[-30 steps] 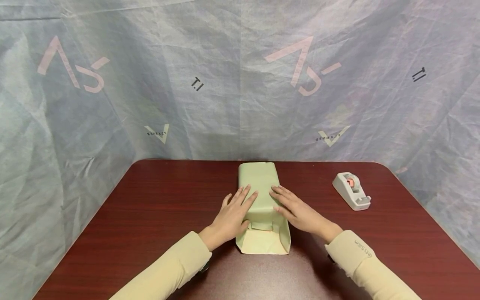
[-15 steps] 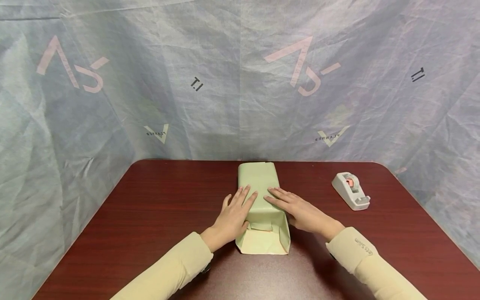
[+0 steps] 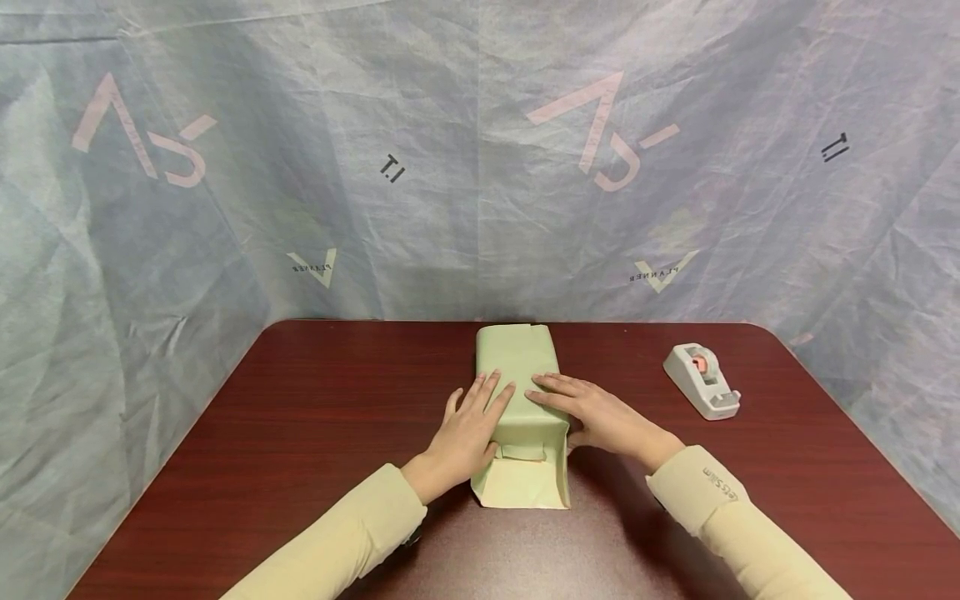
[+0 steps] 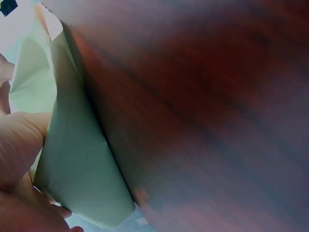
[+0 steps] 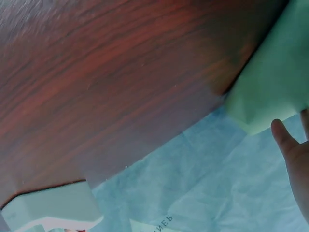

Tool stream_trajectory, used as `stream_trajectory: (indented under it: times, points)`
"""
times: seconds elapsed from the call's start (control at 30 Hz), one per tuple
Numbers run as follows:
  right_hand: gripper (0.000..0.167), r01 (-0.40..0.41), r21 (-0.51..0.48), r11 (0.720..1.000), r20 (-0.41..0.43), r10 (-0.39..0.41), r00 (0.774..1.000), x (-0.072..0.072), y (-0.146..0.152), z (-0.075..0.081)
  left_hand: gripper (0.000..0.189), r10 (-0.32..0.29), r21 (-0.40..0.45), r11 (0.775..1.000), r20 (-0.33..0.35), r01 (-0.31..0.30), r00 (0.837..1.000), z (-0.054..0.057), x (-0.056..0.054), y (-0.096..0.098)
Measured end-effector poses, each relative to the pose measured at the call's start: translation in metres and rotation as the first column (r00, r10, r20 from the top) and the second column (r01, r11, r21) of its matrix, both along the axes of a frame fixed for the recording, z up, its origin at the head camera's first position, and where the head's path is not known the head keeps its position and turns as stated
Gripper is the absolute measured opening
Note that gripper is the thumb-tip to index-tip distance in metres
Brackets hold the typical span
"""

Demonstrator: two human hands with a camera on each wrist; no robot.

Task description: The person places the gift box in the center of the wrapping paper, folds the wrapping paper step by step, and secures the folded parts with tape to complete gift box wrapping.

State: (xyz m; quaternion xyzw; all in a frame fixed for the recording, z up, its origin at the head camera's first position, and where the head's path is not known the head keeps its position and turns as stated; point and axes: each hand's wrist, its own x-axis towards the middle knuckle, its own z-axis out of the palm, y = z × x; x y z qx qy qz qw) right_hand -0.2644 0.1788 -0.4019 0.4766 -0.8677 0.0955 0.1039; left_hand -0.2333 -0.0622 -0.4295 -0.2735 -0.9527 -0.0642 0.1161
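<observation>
A box-shaped package (image 3: 516,354) wrapped in pale green paper lies lengthwise on the table. At its near end the paper stands out as an uncreased tube, its pale lower flap (image 3: 522,485) spread toward me. My left hand (image 3: 459,435) rests on the package's left top edge with fingers spread; its thumb is by the near end. In the left wrist view, that hand (image 4: 19,150) lies against the green paper (image 4: 79,154). Fingers of my right hand (image 3: 611,418) lie straight across the top right, while its thumb presses the right side flap (image 3: 561,471) inward.
A white tape dispenser (image 3: 702,382) stands on the dark red wooden table (image 3: 337,400) at the right; the right wrist view also shows part of this dispenser (image 5: 53,207). Grey printed fabric (image 3: 465,217) hangs behind the table and along both sides.
My right hand has shifted slightly left onto the top, its thumb dropping to the side. The right paper flap has been pushed inward, from slanting outward to nearly straight. My left hand has stayed put.
</observation>
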Motion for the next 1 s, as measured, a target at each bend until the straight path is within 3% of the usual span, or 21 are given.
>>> stream_trajectory:
  times: [1.0]
  points:
    - [0.062,0.121,-0.145,0.982,-0.016,-0.124,0.992,-0.002,-0.015,-0.017,0.089,0.008,-0.022,1.000,0.006,-0.008,1.000,0.002,0.002,0.001]
